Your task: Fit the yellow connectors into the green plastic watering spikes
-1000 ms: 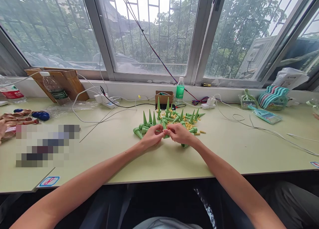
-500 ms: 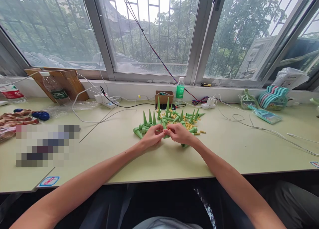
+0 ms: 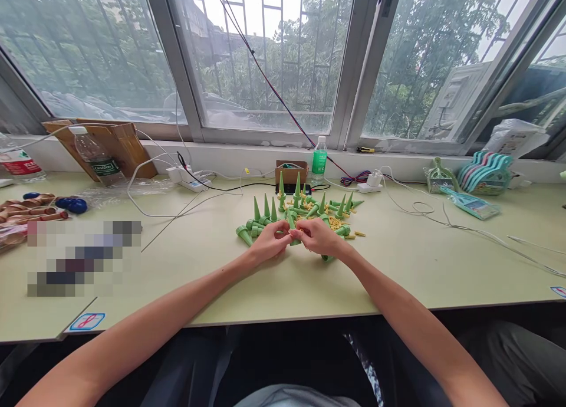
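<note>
Both hands meet over the front of a heap of green plastic spikes. My left hand [image 3: 270, 242] has its fingers closed around a green cone-shaped spike [image 3: 290, 220], whose tip points up and away between the hands. My right hand [image 3: 317, 235] pinches at the same spike; whether a small yellow piece is between its fingertips I cannot make out. Behind them several green spikes [image 3: 256, 209] stand upright and others lie tilted. Small yellow pegs [image 3: 336, 225] are scattered among them, mostly on the right.
A small cardboard box [image 3: 292, 172] and a green-labelled bottle [image 3: 319, 159] stand behind the heap. White cables [image 3: 424, 209] and a power strip [image 3: 194, 183] lie along the back. Turquoise packaged items [image 3: 484, 174] are at the right, wooden-handled items [image 3: 33, 209] at the left.
</note>
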`<action>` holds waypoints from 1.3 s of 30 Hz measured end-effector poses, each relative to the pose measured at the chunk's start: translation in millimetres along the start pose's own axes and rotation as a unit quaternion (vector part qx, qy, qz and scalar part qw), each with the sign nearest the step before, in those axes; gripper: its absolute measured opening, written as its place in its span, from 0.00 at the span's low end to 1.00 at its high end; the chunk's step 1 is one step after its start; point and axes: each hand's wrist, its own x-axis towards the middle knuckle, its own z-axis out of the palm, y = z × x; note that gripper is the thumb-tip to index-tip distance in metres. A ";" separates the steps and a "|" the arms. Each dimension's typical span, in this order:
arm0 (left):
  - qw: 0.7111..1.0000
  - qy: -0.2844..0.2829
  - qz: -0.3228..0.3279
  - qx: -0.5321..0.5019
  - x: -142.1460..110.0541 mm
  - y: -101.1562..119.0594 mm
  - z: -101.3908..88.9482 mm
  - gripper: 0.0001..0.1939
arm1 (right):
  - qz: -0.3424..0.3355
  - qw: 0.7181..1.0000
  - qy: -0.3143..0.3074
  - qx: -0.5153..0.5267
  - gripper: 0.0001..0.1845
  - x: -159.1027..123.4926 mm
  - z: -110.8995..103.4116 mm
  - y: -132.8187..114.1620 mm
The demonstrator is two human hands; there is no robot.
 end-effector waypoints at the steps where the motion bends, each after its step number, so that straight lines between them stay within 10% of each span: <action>1: 1.000 0.000 0.000 -0.001 0.1 -0.3 0.0 0.14 | 0.000 1.000 0.001 -0.001 0.21 0.1 0.2 0.3; 39: 1.000 -0.008 -0.008 0.018 -0.4 -2.6 -1.2 0.07 | -0.008 0.999 0.002 -0.039 0.22 0.4 1.9 1.4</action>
